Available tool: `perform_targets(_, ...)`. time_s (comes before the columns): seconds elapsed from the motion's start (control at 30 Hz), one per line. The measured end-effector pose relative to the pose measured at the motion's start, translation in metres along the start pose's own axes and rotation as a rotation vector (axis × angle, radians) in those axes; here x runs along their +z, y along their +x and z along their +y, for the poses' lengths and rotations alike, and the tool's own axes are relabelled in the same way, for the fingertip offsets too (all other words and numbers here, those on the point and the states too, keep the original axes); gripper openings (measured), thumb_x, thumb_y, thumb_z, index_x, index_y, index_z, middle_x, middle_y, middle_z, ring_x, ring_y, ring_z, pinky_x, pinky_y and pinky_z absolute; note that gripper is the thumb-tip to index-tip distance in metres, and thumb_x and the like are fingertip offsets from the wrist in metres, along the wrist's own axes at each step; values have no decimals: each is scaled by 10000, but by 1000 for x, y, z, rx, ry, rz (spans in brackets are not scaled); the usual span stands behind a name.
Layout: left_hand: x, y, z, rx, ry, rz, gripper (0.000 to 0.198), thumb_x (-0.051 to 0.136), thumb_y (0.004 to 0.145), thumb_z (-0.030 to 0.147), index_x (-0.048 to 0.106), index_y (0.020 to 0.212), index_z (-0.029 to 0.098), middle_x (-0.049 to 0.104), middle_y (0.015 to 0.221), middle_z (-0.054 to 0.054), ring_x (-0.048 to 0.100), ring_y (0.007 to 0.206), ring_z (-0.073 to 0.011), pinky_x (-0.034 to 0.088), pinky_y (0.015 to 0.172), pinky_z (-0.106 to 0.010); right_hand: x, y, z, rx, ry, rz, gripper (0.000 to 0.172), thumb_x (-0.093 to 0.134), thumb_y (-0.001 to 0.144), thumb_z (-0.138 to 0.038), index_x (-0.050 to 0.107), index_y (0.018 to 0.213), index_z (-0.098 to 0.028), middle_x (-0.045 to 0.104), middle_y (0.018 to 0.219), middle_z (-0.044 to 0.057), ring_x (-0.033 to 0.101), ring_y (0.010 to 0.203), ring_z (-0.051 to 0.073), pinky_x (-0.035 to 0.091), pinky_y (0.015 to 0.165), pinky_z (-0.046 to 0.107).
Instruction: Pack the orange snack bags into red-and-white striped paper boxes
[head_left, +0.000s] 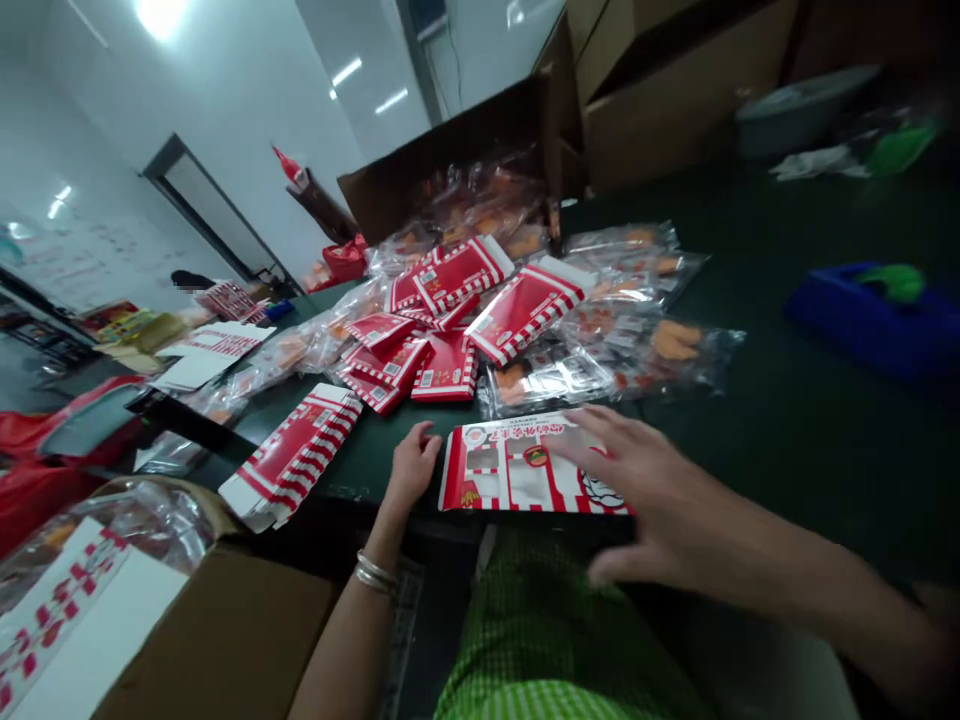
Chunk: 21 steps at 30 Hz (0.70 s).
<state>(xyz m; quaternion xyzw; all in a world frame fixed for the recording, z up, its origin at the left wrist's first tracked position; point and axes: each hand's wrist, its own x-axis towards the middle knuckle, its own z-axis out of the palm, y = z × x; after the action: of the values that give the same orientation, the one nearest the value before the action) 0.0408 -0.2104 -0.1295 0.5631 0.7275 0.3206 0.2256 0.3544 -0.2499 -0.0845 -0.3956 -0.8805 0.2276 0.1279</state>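
Observation:
A red-and-white striped printed carton (531,462) with cut-out windows lies at the table's near edge in front of me. My right hand (637,480) is over its right end, fingers spread and a little blurred; whether the fingertips touch it I cannot tell. Just off the carton's left end is my left hand (414,462), resting by the table edge with loosely bent fingers and nothing visible in them. Beyond the carton, several closed red cartons (444,365) lie in a heap. A stack of flat striped cartons (300,455) lies to the left of my left hand.
Clear plastic bags with orange items (675,342) spread behind the heap and spill from a large cardboard box (450,130). On the right is a blue tray (862,310) with a green thing on it. An open cardboard box (232,620) stands at lower left. Another person's work area is at far left.

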Motion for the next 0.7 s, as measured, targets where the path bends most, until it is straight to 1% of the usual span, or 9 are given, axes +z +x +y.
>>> perform_targets(0.07, -3, 2, -5, -20, 13, 30, 336, 548, 807, 297, 613, 1104, 153, 607, 665, 3, 564, 531, -143, 439, 514, -238, -2, 29, -4, 14, -102, -138, 1230, 869, 426, -586, 325, 1484, -274, 111, 1592, 161, 62, 1407, 504, 99, 1094, 686)
perform_targets(0.2, -18, 0, -15, -16, 55, 22, 286, 588, 713, 353, 649, 925, 172, 511, 516, 51, 505, 453, -140, 381, 457, -237, 6, 72, 8, 26, -197, -339, 1382, 884, 333, -562, 232, 1513, -259, 134, 1576, 221, 121, 1373, 557, 92, 1027, 753)
perform_targets(0.3, -27, 7, -5, 2, 54, -80, 330, 590, 660, 444, 646, 845, 176, 503, 471, 49, 503, 406, -162, 372, 406, -255, 12, 64, 25, 2, -232, -297, 1408, 881, 320, -545, 202, 1520, -263, 142, 1569, 240, 197, 1352, 558, 115, 1053, 710)
perform_targets(0.37, -17, 16, 22, 168, 80, -134, 323, 562, 692, 448, 648, 835, 171, 572, 520, 9, 562, 456, -194, 420, 428, -283, 10, 40, 35, 24, -221, -273, 1425, 878, 316, -538, 176, 1525, -261, 132, 1566, 254, 206, 1348, 562, 131, 1057, 700)
perform_targets(0.47, 31, 32, 98, 596, 129, -144, 266, 471, 831, 328, 658, 946, 177, 707, 825, -85, 662, 744, -242, 523, 687, -375, -6, -14, 47, 213, -189, -288, 1442, 867, 313, -542, 148, 1530, -254, 98, 1565, 267, 141, 1367, 561, 130, 1048, 715)
perform_targets(0.53, 79, 45, 156, 774, 113, -237, 269, 479, 847, 220, 655, 1050, 220, 691, 1091, -81, 632, 1005, -235, 483, 898, -372, -24, -50, 55, 436, -185, -320, 1406, 844, 358, -564, 139, 1532, -244, 77, 1569, 262, 101, 1387, 537, 111, 1064, 700)
perform_targets(0.57, 103, 53, 182, 962, 237, -333, 358, 473, 834, 137, 612, 1156, 208, 628, 1243, -106, 562, 1158, -255, 426, 993, -406, -33, -65, 59, 543, -186, -330, 1376, 823, 395, -579, 130, 1533, -238, 64, 1572, 254, 84, 1398, 517, 98, 1078, 682)
perform_targets(0.63, 145, 68, 221, 1057, 282, -400, 428, 552, 742, 38, 623, 1133, 198, 608, 1280, -117, 504, 1240, -287, 364, 1058, -435, -47, -91, 66, 708, -181, -335, 1323, 781, 463, -603, 104, 1535, -223, 25, 1580, 234, 41, 1421, 467, 67, 1108, 638)
perform_targets(0.7, 175, 79, 242, 1084, 325, -427, 373, 583, 702, -4, 653, 1022, 176, 682, 1107, -138, 586, 1121, -303, 409, 1008, -442, -53, -110, 74, 801, -175, -309, 1298, 757, 499, -605, 80, 1536, -217, -18, 1584, 213, -4, 1435, 425, 32, 1124, 608)
